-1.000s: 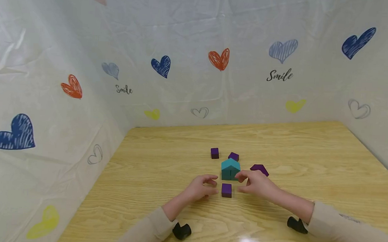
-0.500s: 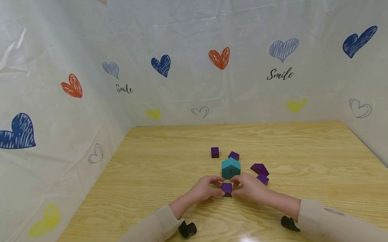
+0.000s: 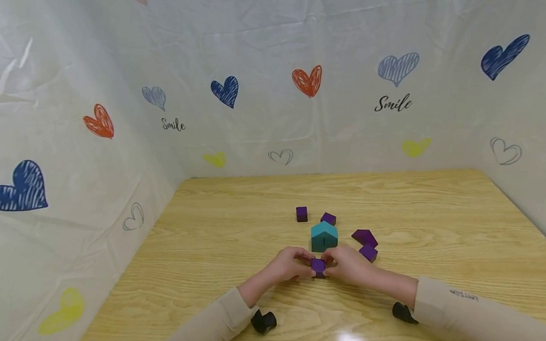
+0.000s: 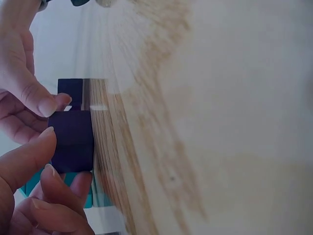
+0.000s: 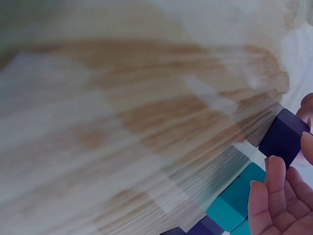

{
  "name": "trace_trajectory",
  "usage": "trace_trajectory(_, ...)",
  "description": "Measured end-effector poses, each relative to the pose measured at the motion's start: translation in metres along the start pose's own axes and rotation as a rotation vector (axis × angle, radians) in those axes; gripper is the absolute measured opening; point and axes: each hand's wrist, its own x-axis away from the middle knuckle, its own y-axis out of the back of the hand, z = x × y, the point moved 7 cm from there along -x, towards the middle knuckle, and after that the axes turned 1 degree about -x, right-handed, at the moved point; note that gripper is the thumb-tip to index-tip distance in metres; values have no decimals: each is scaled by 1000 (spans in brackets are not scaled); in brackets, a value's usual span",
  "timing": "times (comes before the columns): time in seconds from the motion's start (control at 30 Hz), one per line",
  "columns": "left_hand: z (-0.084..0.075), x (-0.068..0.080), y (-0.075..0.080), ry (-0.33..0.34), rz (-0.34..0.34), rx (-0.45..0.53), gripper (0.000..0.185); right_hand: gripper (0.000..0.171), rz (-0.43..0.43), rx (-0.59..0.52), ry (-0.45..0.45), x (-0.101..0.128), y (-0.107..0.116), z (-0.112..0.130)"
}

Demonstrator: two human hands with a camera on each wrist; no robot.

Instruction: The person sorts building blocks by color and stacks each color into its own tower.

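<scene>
While both hands [image 3: 319, 264] pinch one cube [image 3: 317, 266], teal house [image 3: 323, 237] stands behind.

In the head view the fingers of the left hand [image 3: 289, 264] and the right hand [image 3: 348, 264] cover both sides of the purple cube [image 3: 317, 266], so only its top shows. The table [image 3: 251, 226] is cut off by the bottom edge there. In the right wrist view the wood is badly blurred, and the teal block [image 5: 234, 198] runs off the lower edge. In the left wrist view the teal block [image 4: 88, 196] is mostly hidden behind the cube [image 4: 73, 139], possibly touching it.
</scene>
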Motion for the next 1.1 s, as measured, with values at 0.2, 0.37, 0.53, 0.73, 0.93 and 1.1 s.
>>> trace_trajectory(0.2, -1, 0, 1, -4, 0, 3, 30, 18, -1, 11, 2, 1, 0, 0)
trace_trajectory(0.37, 2, -2, 2, -6, -2, 5, 28, 18, 1, 19, -10, 0, 0, -1)
trace_trajectory(0.53, 5, -5, 1, 0, -4, -1, 27, 17, 0, 31, -46, 1, 0, -1)
trace_trajectory(0.73, 4, -5, 1, 2, 4, 0, 27, 26, -5, 94, -101, 8, 12, 3)
trace_trajectory(0.93, 3, -3, 0, 0, 15, 13, 28, 27, -49, 212, -31, 21, 45, 5)
trace_trajectory(1.1, 2, -2, 1, -3, 20, 27, 28, 33, -68, 191, -108, 31, 64, -18)
